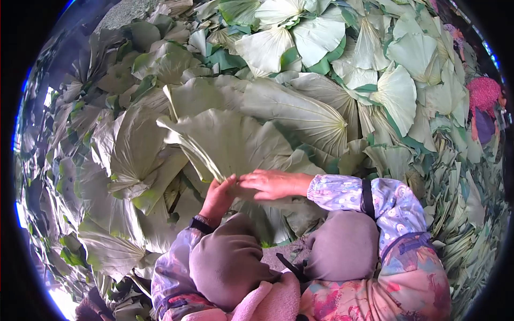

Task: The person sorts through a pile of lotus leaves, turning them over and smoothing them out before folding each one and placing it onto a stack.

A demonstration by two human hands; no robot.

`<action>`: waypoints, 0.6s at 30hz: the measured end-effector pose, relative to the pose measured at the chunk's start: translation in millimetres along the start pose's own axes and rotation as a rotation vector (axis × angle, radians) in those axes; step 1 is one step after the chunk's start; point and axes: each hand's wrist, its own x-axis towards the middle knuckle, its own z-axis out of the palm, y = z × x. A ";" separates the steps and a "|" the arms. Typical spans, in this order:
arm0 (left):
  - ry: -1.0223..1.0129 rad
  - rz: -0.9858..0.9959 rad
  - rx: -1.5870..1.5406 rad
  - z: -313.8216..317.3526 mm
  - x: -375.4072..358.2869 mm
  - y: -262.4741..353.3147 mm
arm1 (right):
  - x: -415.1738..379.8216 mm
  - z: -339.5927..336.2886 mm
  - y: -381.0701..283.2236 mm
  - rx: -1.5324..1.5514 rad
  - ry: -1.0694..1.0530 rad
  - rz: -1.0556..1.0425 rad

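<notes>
A: What fills the view?
B: A heap of lotus leaves (321,64), pale and green, surrounding the seated person's knees (342,246).

A: Which leaf is handled?
B: 1 folded leaf (230,142), lying just ahead of the knees atop the heap.

A: And the 2 hands?
B: The left hand (217,198) pinches its folded base; the right hand (270,183) lies flat, fingers together, on the lower edge.
</notes>
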 end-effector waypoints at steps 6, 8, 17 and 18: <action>0.449 0.033 0.084 -25.7 -1.7 7.0 | -39.6 -39.4 102.1 0.263 0.522 0.535; 0.434 -0.009 0.051 -30.6 -4.5 10.8 | -106.4 -65.0 161.5 -0.269 0.916 0.655; 0.500 -0.049 0.033 -27.0 -10.6 15.0 | -241.5 -51.3 181.2 0.420 0.921 1.100; 0.486 -0.049 0.031 -25.6 -11.8 15.2 | -226.9 -67.4 169.7 0.448 0.897 1.049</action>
